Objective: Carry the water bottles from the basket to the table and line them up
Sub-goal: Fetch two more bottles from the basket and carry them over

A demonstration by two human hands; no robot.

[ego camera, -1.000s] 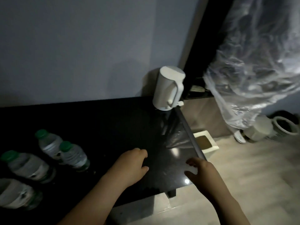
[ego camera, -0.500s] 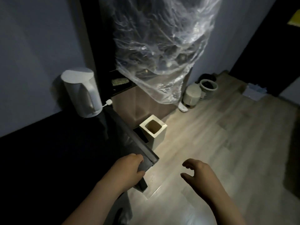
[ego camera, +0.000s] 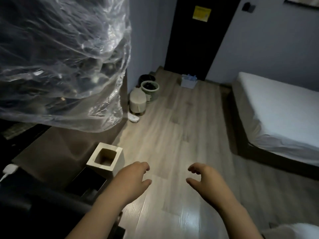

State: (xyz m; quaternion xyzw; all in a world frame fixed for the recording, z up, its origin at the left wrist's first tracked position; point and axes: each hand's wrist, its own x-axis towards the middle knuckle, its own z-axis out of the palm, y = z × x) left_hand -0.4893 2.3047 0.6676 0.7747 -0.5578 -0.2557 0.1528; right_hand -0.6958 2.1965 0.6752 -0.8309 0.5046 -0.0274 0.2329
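A pale basket (ego camera: 188, 83) with bottle tops showing stands on the floor far ahead, by the dark door. Both my hands hover over the wooden floor, far from it. My left hand (ego camera: 133, 178) is empty, fingers loosely curled and apart. My right hand (ego camera: 204, 177) is likewise empty, thumb and fingers spread. The dark table's corner (ego camera: 43, 200) lies at the lower left; the bottles set on it are out of view.
A square beige bin (ego camera: 105, 156) stands beside the table. Clear plastic sheeting (ego camera: 60, 57) hangs at upper left. A round stool (ego camera: 137, 102) and a green waste basket (ego camera: 149, 91) sit by the wall. A bed (ego camera: 279, 118) fills the right side.
The view has swung right, away from the table and its bottles, towards the room. My left hand came off the table edge; both hands now hang over the floor.
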